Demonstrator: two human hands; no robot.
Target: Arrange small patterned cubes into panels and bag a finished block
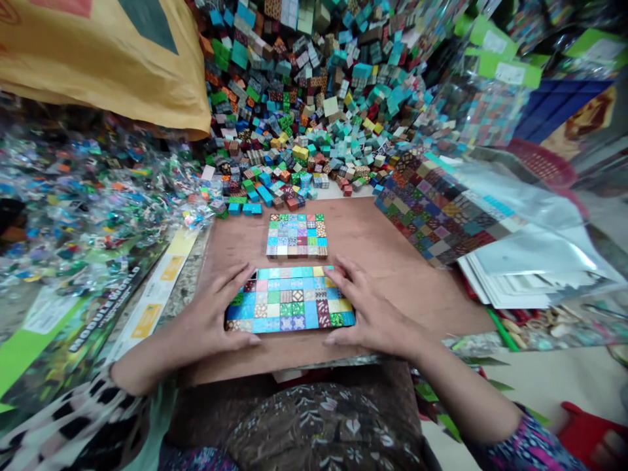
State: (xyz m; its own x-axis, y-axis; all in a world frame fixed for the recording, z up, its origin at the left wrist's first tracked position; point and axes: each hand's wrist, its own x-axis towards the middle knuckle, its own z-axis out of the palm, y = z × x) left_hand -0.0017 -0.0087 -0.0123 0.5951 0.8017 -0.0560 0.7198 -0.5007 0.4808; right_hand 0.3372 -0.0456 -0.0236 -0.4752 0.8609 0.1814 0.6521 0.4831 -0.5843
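Observation:
A flat rectangular slab of small patterned cubes [292, 302] lies on a brown board [412, 294], right in front of me. My left hand [209, 317] grips its left end, with the thumb along the near edge and the fingers at the far corner. On the opposite end my right hand [375, 314] presses in the same way, so the slab is squeezed between both hands. Just beyond it, apart from my fingers, sits a smaller block of cubes [297, 234], also packed in rows.
A big heap of loose cubes [314, 98] rises behind the board. To the right, a larger cube stack [436, 203] leans beside clear plastic sleeves [534, 255]. Small plastic-bagged pieces [98, 176] pile up at left, below a yellow sack [108, 59]. Printed cards [157, 288] lie nearer.

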